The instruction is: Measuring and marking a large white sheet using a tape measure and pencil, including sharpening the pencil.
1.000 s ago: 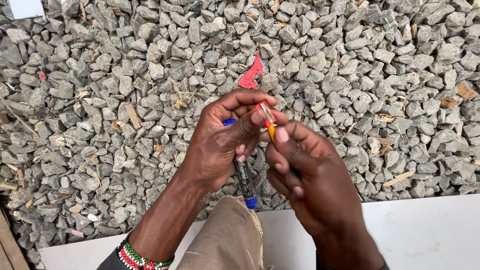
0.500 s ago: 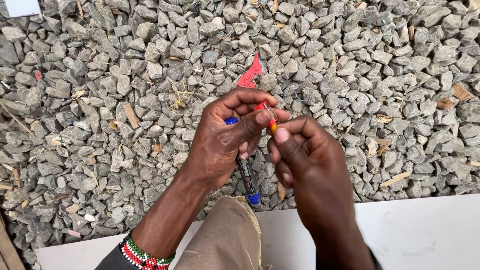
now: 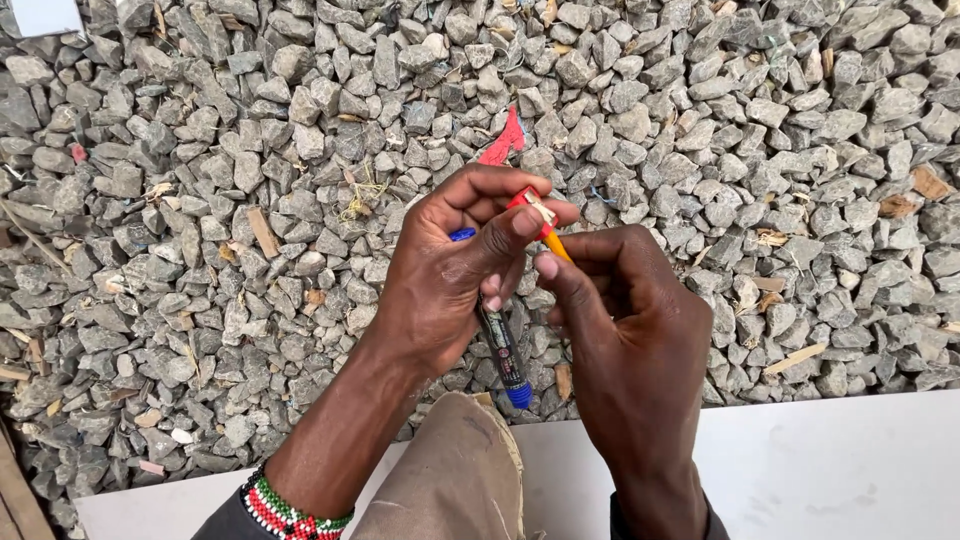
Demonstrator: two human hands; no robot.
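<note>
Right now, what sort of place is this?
Probably outdoors, perhaps a yard or building site: loose grey gravel covers the ground, wood chips lie scattered in it, and a white board lies along its edge.

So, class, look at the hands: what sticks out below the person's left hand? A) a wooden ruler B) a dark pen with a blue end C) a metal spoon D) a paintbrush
B: a dark pen with a blue end sticks out below the left hand, over the gravel.
</note>
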